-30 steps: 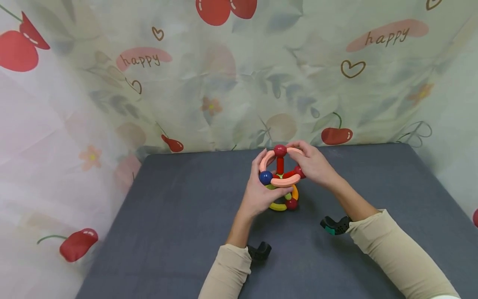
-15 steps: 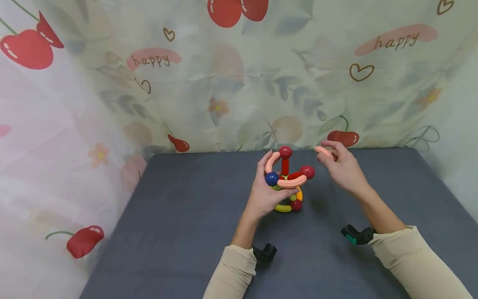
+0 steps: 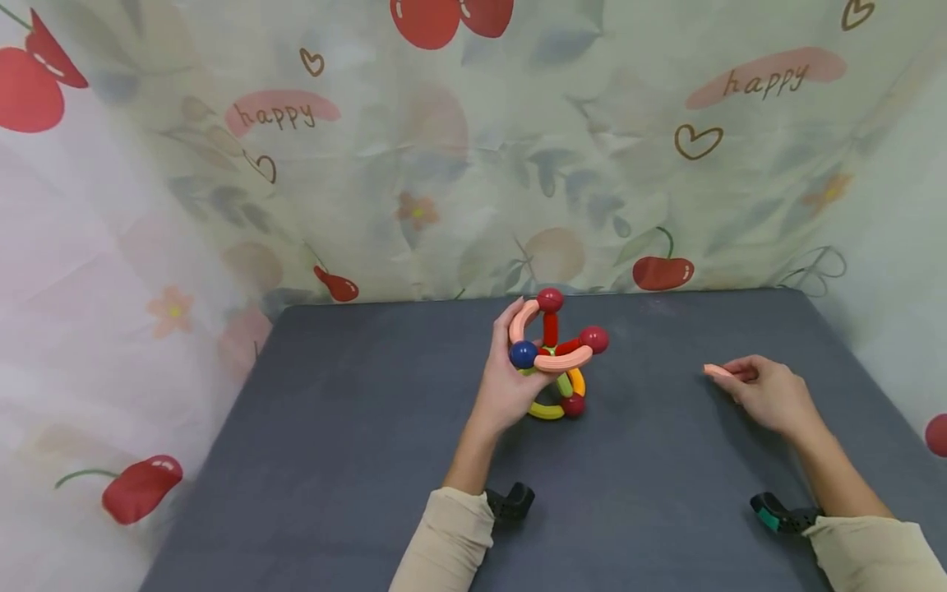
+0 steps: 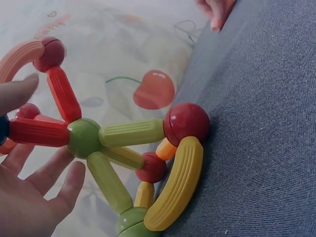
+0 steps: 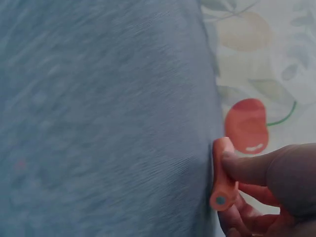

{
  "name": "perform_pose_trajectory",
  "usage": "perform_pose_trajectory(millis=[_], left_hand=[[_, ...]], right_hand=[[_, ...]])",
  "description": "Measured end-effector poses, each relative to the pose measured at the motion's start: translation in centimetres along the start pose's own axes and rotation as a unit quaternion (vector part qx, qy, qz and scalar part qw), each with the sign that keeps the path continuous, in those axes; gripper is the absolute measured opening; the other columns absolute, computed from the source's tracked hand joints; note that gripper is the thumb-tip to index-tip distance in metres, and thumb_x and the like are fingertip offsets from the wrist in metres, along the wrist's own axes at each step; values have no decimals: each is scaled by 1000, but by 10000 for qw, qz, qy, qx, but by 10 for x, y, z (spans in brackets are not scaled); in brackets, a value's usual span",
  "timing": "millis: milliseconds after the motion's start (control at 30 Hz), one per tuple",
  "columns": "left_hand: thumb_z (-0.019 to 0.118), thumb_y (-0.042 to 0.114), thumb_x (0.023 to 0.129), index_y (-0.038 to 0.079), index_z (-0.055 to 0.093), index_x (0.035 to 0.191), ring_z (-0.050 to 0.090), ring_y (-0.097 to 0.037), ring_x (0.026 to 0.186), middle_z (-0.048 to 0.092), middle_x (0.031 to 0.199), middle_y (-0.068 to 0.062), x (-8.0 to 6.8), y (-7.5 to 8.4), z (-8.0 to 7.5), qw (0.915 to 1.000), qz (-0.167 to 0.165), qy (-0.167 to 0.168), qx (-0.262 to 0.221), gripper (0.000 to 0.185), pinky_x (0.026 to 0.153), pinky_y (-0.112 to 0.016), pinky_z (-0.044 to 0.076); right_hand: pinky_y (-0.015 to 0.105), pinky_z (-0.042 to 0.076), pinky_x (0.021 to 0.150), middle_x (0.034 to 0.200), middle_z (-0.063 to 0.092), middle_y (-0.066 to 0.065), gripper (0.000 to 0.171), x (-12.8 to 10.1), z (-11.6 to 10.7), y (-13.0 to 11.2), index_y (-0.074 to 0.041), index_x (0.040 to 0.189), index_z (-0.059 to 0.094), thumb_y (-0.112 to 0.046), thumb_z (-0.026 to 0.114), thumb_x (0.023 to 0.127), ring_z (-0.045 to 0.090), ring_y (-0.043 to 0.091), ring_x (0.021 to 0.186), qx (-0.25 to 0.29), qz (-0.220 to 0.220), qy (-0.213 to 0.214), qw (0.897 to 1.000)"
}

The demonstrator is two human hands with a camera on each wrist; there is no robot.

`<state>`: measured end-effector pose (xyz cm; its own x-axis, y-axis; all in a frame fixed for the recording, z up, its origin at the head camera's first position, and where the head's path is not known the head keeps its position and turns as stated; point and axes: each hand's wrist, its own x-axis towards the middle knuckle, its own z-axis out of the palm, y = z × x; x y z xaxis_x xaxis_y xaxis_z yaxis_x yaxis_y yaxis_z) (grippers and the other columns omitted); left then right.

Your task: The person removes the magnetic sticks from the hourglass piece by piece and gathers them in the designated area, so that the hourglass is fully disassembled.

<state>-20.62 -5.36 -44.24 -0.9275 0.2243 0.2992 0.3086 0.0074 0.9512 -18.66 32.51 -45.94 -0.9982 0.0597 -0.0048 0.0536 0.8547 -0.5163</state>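
Two hands busy: left hand cupping the toy upright on the worktop, right hand pinching a pink rod well apart. Could topple if loosened.

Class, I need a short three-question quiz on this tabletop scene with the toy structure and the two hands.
1. True or false: the right hand pinches a curved pink piece.
2. Which hand holds the toy structure?
3. The ball at the top of the structure is: A red, B blue, C green.

Key: 1 true. 2 the left hand. 3 A.
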Motion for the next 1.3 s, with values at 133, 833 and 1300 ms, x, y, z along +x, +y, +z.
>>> perform_pose_trajectory(millis=[133, 833, 1300], left_hand=[[80, 12, 87, 41, 23, 156, 46, -24, 139, 36, 161, 14, 0, 2, -1, 10000, 25, 15, -18, 94, 105, -38, 54], [82, 7, 85, 36, 21, 158, 49, -23, 139, 32, 163, 13, -2, 4, 0, 9995, 219, -232, 18, 100, 96, -28, 57], [83, 15, 85, 48, 23, 154, 61, -26, 131, 38, 159, 15, -5, 7, 2, 9997, -174, -53, 164, 97, 96, -33, 59]], right_hand=[[29, 43, 64, 94, 73, 13, 56, -2, 6, 9, 0, 115, 70, -53, 61, 99, 60, 18, 77, -99, 76, -60, 9999], [35, 55, 80, 123, 58, 7, 42, 7, 9, -160, -18, 140, 49, -29, 63, 102, 63, 25, 80, 3075, -1574, -1989, 9171], [26, 46, 63, 108, 45, 16, 26, 22, 29, -175, 3, 118, 42, 0, 53, 95, 47, 20, 67, 3531, -1821, -2036, 8948]])
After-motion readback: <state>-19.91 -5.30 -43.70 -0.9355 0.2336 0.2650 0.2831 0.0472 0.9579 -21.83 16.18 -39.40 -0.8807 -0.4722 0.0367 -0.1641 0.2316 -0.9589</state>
